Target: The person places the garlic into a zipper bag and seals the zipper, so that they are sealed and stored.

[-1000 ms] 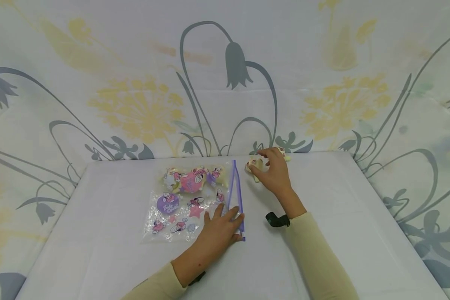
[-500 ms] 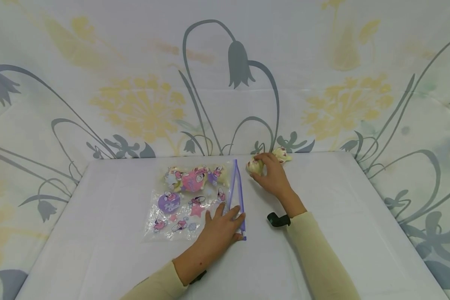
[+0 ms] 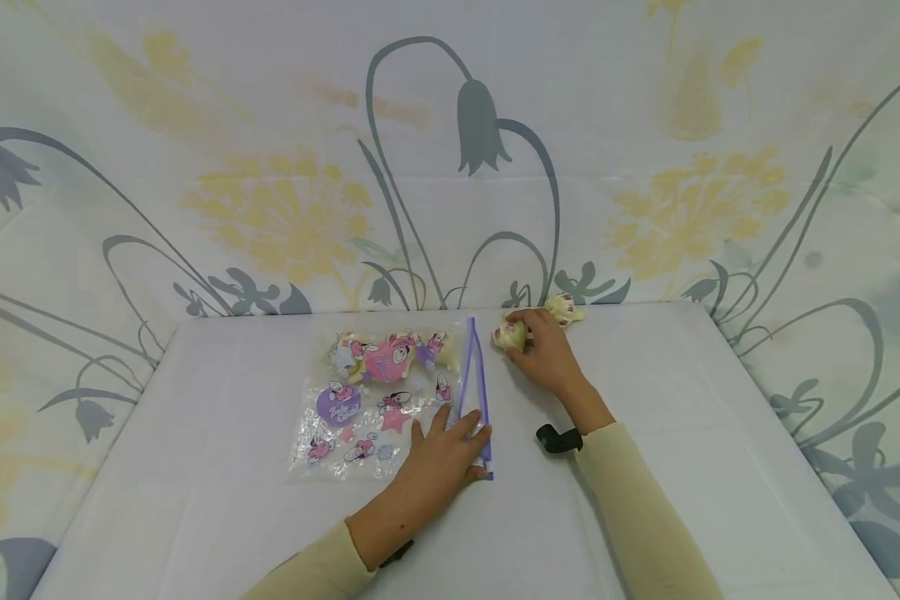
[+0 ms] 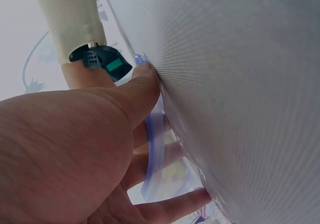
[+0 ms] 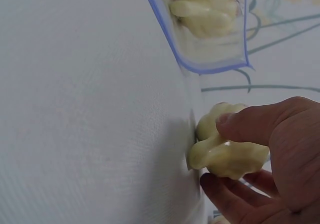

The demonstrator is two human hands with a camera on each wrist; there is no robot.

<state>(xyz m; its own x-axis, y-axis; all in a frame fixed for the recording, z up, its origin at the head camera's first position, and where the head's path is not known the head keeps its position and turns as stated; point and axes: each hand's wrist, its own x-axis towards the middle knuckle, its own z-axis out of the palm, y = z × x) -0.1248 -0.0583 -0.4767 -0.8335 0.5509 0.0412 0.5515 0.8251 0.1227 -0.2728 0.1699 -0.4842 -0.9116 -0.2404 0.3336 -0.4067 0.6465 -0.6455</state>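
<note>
A clear zip bag [image 3: 337, 450] with pink and purple cartoon prints lies flat on the white table, its purple zip edge [image 3: 483, 383] facing right and parted. Pale garlic bulbs [image 3: 360, 354] show through its far part. My left hand [image 3: 438, 454] rests with spread fingers on the bag's near right corner, across the zip edge. Just right of the bag's mouth, my right hand [image 3: 546, 357] holds a garlic bulb [image 5: 235, 156] between thumb and fingers, low at the table surface. Another garlic bulb [image 3: 562, 308] lies behind that hand, partly hidden by it.
The white table [image 3: 720, 467] ends at the back against a flower-printed cloth [image 3: 450, 208]. Similar cloth stands along both sides. A dark wrist camera [image 3: 557, 439] sits on the right wrist.
My right hand has lowered slightly and its fingers have drawn closer around the garlic bulb. More of the bulb behind it shows. My left hand has stayed on the bag.
</note>
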